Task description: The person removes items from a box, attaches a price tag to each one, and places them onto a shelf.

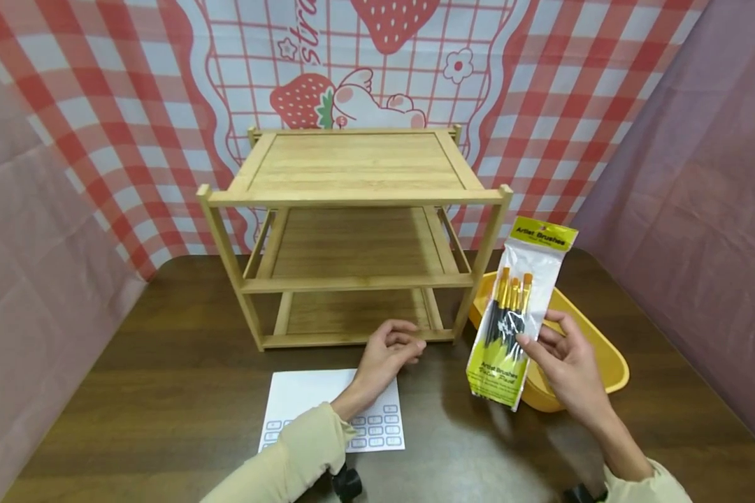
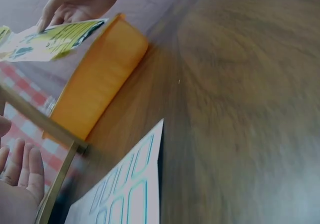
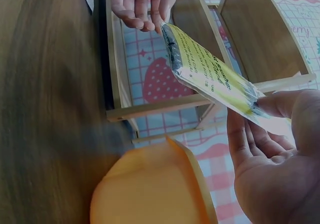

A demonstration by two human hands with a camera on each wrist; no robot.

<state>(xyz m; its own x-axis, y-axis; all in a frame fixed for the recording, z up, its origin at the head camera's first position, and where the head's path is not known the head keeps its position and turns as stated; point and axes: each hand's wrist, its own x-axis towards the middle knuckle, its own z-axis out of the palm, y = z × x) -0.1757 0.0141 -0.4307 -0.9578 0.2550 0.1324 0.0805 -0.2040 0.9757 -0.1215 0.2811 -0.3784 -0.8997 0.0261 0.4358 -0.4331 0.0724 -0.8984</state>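
My right hand (image 1: 569, 363) pinches a clear packet of artist paintbrushes (image 1: 509, 328) by its right edge, thumb in front and fingers behind. The packet has a yellow header and foot, with several dark-handled brushes inside, and leans slightly in the air in front of the yellow basket (image 1: 604, 342). In the right wrist view the packet (image 3: 210, 73) slants between thumb and fingers. My left hand (image 1: 380, 360) hovers near the wooden shelf's (image 1: 352, 341) bottom front rail, fingers loosely bent and holding nothing. In the left wrist view the left hand (image 2: 22, 184) shows relaxed fingers.
The three-tier wooden shelf stands at the back middle of the brown table (image 1: 132, 391). A white sheet with printed boxes (image 1: 302, 388) lies before it, partly under the left forearm. Behind hangs a red-and-white checked cloth (image 1: 541, 105); a pinkish curtain (image 1: 679, 209) borders the right side.
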